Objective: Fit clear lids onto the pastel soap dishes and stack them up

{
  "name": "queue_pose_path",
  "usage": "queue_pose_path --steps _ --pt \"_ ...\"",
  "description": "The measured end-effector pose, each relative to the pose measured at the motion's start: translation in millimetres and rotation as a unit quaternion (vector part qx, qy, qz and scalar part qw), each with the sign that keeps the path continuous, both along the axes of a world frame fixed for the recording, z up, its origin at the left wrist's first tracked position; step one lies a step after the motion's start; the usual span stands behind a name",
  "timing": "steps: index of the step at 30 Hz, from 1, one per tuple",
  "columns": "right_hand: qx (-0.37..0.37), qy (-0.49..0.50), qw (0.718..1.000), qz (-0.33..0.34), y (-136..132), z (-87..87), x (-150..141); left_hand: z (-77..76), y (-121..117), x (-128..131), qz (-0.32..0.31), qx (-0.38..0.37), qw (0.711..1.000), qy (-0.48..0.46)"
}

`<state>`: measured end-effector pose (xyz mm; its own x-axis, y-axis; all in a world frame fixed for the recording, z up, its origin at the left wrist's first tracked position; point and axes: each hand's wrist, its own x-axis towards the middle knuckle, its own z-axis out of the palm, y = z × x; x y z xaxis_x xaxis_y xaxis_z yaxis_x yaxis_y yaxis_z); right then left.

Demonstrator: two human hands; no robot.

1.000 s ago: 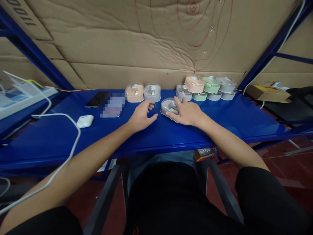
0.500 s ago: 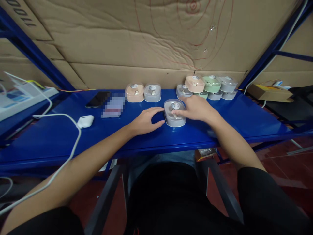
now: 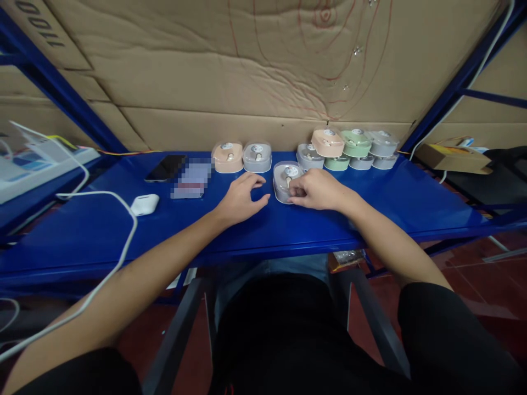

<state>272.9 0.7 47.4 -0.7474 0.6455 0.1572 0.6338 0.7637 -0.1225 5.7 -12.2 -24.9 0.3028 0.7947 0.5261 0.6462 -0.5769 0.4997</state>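
Ten lidded boxes in three groups on a blue counter (image 3: 263, 233); the work in hand appears partway through. Toward the left of the row along the rear, a peach box (image 3: 229, 159) and a grey box (image 3: 257, 159) stand side by side, untouched. Toward the right, seven boxes are stacked in two layers: four below, and above them another peach box (image 3: 328, 144), a green box (image 3: 356, 144) and a third grey box (image 3: 382, 144). The tenth, a single grey box (image 3: 284, 189), stands upright between these groups and nearer the person, its clear lid on and its round label uppermost.

The right hand (image 3: 319, 189) is at the near right side of this box, its grip partly closed with curled fingers; whether they clasp the box or merely touch it cannot be told. The left hand (image 3: 242, 198) is just to the left of the box, apart from it, its grip wide and holding nothing.

Two groups thus appear settled, while the handling of the single box seems unfinished: it belongs to neither row nor stack. Whether the other boxes have been handled cannot be determined.
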Motion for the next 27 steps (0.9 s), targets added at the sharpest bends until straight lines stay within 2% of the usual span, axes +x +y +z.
queue_pose_path --steps 7,13,20,24,27 --pt "0.023 -0.038 0.999 -0.024 17.6 -22.0 -11.0 2.9 -1.5 1.7 0.011 -0.03 0.999 0.018" --pt "0.051 -0.035 0.997 -0.039 15.9 -25.7 -17.8 3.7 -2.8 1.5 0.007 -0.022 0.998 0.059" --pt "0.181 0.062 0.979 -0.069 25.7 -36.5 -22.5 2.7 -2.7 1.4 -0.018 -0.001 0.999 0.032" --pt "0.141 0.048 0.987 -0.055 31.3 -44.7 -22.2 5.0 -1.9 0.3 -0.009 -0.009 0.999 0.034" --pt "0.122 0.046 0.989 -0.065 25.6 -42.0 -22.8 7.0 -2.2 0.7 -0.003 -0.028 0.999 0.035"
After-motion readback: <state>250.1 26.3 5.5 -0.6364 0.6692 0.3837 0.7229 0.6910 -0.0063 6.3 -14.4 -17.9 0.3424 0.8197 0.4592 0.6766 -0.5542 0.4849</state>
